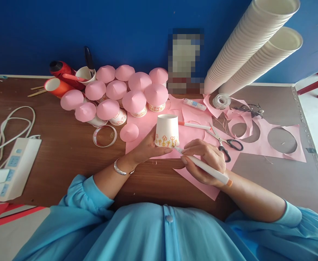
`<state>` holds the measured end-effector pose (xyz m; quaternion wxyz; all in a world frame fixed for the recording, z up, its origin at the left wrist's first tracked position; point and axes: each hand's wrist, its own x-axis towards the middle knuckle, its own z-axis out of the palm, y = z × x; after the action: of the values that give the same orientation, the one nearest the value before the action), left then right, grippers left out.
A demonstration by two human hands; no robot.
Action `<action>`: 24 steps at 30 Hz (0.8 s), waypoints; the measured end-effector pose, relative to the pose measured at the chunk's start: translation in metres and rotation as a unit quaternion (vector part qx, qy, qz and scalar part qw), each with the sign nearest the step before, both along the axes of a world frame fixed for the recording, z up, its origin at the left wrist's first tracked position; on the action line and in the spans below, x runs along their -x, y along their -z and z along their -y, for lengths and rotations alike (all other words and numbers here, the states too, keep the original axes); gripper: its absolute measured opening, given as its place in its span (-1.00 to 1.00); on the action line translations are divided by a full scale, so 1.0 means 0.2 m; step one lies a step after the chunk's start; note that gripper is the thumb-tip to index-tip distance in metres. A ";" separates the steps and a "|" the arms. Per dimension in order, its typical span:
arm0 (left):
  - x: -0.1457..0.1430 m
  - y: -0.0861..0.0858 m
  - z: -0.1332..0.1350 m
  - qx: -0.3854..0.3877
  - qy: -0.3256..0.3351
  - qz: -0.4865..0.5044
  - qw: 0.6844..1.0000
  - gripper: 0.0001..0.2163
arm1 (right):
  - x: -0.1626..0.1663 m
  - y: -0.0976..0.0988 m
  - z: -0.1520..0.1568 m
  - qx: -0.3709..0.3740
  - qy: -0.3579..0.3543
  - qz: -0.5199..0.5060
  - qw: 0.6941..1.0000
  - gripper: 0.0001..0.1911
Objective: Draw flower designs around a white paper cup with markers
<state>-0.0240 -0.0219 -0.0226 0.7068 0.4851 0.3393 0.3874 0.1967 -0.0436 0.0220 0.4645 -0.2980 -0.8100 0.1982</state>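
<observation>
My left hand [145, 148] is closed around the left side and lower edge of a white paper cup [167, 127], which is upside down. Red and yellow-green flowers are drawn around the cup's lower part. In my right hand [206, 161] is a white marker [205, 169] with an orange end, its tip touching or very near the cup's lower right edge. Behind the cup, a second marker [195, 125], white with a red cap, lies on pink paper [145, 146]. Left of the cup sits a small pink paper cone [129, 132].
Several cups with pink cone tops [134, 102] stand behind on the left. Scissors [224, 141], a tape roll [221, 101] and cut pink paper [292, 152] lie right. Tall stacks of paper cups [240, 47] lean at the wall. A power strip [20, 170] is at far left.
</observation>
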 end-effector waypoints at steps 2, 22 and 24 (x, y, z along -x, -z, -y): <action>0.00 -0.01 0.00 0.002 0.004 0.000 1.000 -0.39 | 0.00 0.00 0.00 0.004 0.002 -0.002 1.000 -0.86; -0.02 -0.03 0.00 0.001 0.005 0.010 1.000 -0.43 | 0.00 0.01 0.00 0.000 -0.001 0.011 1.000 -0.87; -0.02 -0.04 -0.01 0.000 0.006 0.007 1.000 -0.45 | 0.00 0.01 0.00 0.004 -0.002 0.008 1.000 -0.86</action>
<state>-0.0196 -0.0209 -0.0147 0.7117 0.4841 0.3315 0.3864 0.1966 -0.0434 0.0206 0.4560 -0.2995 -0.8138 0.2000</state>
